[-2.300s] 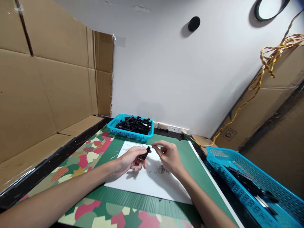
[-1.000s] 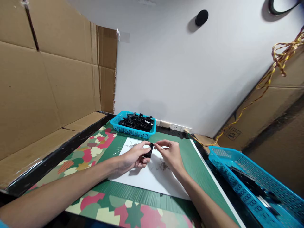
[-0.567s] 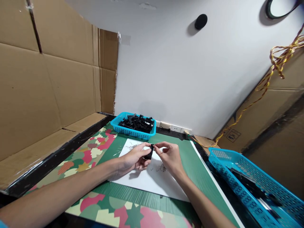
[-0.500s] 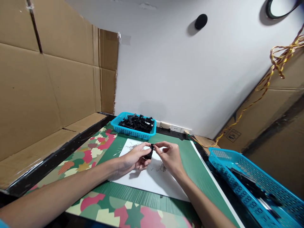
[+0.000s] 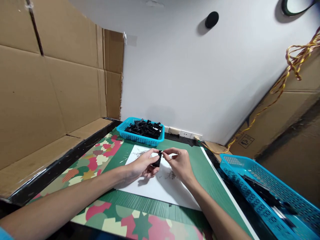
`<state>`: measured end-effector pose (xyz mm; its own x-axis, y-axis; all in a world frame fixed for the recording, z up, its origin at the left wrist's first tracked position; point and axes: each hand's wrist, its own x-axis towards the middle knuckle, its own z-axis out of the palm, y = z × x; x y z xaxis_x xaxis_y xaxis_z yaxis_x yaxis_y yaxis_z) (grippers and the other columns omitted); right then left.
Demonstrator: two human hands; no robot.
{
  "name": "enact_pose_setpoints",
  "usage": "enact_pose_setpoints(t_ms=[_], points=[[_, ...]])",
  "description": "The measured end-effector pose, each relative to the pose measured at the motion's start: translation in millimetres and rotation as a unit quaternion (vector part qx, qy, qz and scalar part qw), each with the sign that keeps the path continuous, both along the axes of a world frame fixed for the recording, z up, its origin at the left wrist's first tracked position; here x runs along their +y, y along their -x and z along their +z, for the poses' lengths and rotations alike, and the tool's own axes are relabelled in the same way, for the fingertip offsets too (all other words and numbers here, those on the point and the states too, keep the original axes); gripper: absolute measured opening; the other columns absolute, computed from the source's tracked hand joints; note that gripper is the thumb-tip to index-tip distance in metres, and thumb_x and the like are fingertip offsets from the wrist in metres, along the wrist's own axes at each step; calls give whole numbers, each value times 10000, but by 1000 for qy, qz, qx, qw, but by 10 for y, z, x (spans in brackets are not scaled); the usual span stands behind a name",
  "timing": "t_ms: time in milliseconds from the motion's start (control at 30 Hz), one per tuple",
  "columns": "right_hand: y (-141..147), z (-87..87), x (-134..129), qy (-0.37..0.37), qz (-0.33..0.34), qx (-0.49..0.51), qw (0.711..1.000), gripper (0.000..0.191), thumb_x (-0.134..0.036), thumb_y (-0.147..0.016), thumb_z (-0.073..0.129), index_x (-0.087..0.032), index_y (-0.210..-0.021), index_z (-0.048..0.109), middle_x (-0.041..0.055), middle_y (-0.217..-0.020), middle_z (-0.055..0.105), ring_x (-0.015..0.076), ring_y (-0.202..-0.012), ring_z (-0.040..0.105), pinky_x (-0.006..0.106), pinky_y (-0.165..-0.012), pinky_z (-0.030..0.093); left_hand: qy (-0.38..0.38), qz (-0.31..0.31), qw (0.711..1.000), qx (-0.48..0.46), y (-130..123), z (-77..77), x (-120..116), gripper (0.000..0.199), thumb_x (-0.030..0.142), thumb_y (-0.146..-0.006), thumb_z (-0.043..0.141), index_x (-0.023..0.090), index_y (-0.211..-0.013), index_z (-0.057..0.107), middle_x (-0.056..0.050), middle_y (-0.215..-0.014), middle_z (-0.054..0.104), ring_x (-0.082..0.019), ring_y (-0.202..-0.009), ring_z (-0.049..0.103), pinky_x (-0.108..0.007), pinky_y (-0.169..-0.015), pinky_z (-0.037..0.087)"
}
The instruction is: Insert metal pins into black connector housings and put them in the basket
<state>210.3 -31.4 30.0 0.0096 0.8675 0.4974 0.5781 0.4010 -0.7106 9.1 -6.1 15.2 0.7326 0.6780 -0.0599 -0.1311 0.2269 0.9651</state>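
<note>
Black oblong part [image 5: 157, 162], smooth white sheet [image 5: 152, 191]

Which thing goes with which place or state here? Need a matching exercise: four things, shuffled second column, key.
1 left hand
2 white sheet
3 black disc
4 yellow-brown wires

A on the white wall
B in loops at far right
C gripping a black part
D lying on the green mat

Pairs: 1-C, 2-D, 3-A, 4-B
</note>
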Motion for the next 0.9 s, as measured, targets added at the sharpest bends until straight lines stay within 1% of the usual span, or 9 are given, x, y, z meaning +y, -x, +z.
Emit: enact_pose_setpoints(t_ms=[167,267,400,500,600,700,800,900], points=[[-17,-10,3,-9,-14,-9,1000,177,-293,-882,735,-169,-848,857,94,-802,830,187,-567,681,252,-479,466,-52,11,998,16,-29,-21,-48,533,600,-1026,570,244,-1375,381,56,-604,612,-98,-379,455,-157,-372,276],[-25,-15,6,-17,-24,-17,999,119,-257,-840,763,-178,-802,845,80,-774,824,189,-583,679,261,-516,478,-74,17,997,21,-48,-57,-59,564,636,-1026,550,251,-1397,371,66,-592,606,-97,-369,450,-150,-356,290],[-15,-8,9,-22,-29,-37,999,102,-201,-826,747,-193,-790,842,57,-770,824,187,-630,694,273,-609,521,-93,18,995,23,-69,-153,-8,618,669,-1018,542,251,-1432,353,67,-576,604,-89,-354,423,-134,-347,258],[-2,4,1,-24,-38,-57,997,116,-171,-820,732,-198,-790,841,44,-762,823,173,-604,671,270,-602,511,-105,17,994,20,-75,-191,9,662,679,-1019,533,262,-1481,309,73,-575,601,-83,-355,402,-128,-356,252],[2,19,-16,-22,-44,-76,996,129,-157,-811,720,-205,-769,832,37,-743,817,167,-570,650,264,-565,489,-114,17,993,29,-65,-150,-38,660,671,-1027,520,258,-1496,307,84,-567,571,-80,-359,361,-132,-357,210],[-3,33,-31,-19,-45,-87,995,133,-168,-810,709,-209,-761,825,39,-737,812,174,-572,651,264,-551,475,-145,36,986,72,-57,-79,-99,602,636,-1057,465,241,-1492,333,97,-541,523,-84,-375,309,-150,-368,196],[-5,39,-36,-15,-45,-93,995,138,-177,-808,698,-209,-754,821,46,-740,811,182,-581,658,271,-562,476,-183,61,976,100,-60,-51,-117,569,590,-1068,465,226,-1493,361,95,-517,507,-104,-400,361,-160,-391,230],[-4,44,-41,-11,-45,-99,994,144,-170,-798,692,-212,-759,823,45,-744,812,189,-593,672,277,-579,484,-205,80,969,109,-62,-65,-108,559,564,-1063,498,221,-1491,392,85,-524,526,-116,-411,406,-169,-399,261]])
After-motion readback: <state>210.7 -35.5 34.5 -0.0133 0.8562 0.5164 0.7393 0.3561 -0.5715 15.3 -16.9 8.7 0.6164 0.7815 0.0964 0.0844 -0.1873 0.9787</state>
